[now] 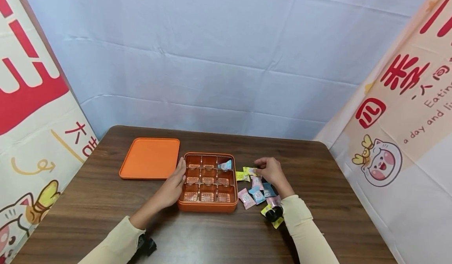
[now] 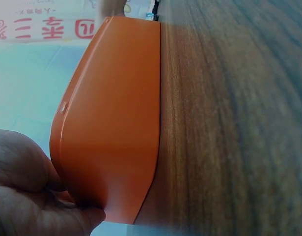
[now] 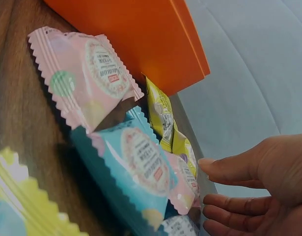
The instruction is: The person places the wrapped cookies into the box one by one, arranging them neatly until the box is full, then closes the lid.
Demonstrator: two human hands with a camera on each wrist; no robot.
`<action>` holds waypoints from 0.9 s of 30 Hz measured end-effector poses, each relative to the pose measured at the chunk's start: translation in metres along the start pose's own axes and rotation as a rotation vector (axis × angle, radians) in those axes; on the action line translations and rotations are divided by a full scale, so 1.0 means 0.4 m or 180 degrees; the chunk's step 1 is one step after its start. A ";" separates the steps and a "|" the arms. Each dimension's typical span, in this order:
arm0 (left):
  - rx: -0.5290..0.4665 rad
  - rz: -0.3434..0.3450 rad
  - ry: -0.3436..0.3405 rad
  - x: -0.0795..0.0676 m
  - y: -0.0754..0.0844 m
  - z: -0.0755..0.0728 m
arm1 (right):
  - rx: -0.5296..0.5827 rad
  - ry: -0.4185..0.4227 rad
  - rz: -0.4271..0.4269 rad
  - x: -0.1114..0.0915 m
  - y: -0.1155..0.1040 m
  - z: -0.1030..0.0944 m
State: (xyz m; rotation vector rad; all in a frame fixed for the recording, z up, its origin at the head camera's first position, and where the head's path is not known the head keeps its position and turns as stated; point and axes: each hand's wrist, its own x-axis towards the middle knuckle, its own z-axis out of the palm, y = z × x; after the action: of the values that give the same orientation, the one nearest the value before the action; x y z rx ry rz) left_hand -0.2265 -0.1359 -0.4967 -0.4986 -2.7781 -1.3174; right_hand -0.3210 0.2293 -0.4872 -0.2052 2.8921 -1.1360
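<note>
An orange box (image 1: pixel 207 207) with a divided insert stands on the table. A blue wrapped candy (image 1: pixel 225 165) lies in its far right compartment. My left hand (image 1: pixel 172 186) rests against the box's left side, fingers mostly straight; in the left wrist view the hand (image 2: pixel 38 196) touches a corner of the box. To the right of the box lies a loose group of wrapped candies, pink (image 1: pixel 246 199), blue (image 1: pixel 257 195) and yellow. My right hand (image 1: pixel 272 171) is over the far end of this group, its thumb close to a yellow candy (image 3: pixel 186 150), with a gap between thumb and fingers.
A flat orange lid (image 1: pixel 152 158) lies left of the box on the brown wooden table (image 1: pixel 197 240). More yellow candies (image 1: pixel 277 221) lie under the right wrist. A pale cloth (image 1: pixel 212 60) hangs behind the table, with printed banners at both sides.
</note>
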 end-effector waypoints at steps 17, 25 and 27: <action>0.0005 -0.0038 -0.0029 -0.002 0.006 -0.004 | -0.0207 -0.0136 0.0069 -0.002 0.004 0.002; 0.0028 -0.0049 -0.0019 -0.005 0.010 -0.004 | -0.0264 -0.0184 0.0025 -0.006 0.007 0.009; 0.0018 -0.0051 -0.0022 -0.005 0.011 -0.004 | -0.0297 -0.0195 -0.0025 -0.005 0.009 0.011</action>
State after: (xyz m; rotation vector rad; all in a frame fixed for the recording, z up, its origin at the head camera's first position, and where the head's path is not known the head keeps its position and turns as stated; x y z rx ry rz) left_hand -0.2236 -0.1350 -0.4925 -0.4826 -2.7966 -1.3129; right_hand -0.3190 0.2294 -0.4930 -0.2491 2.8952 -0.9784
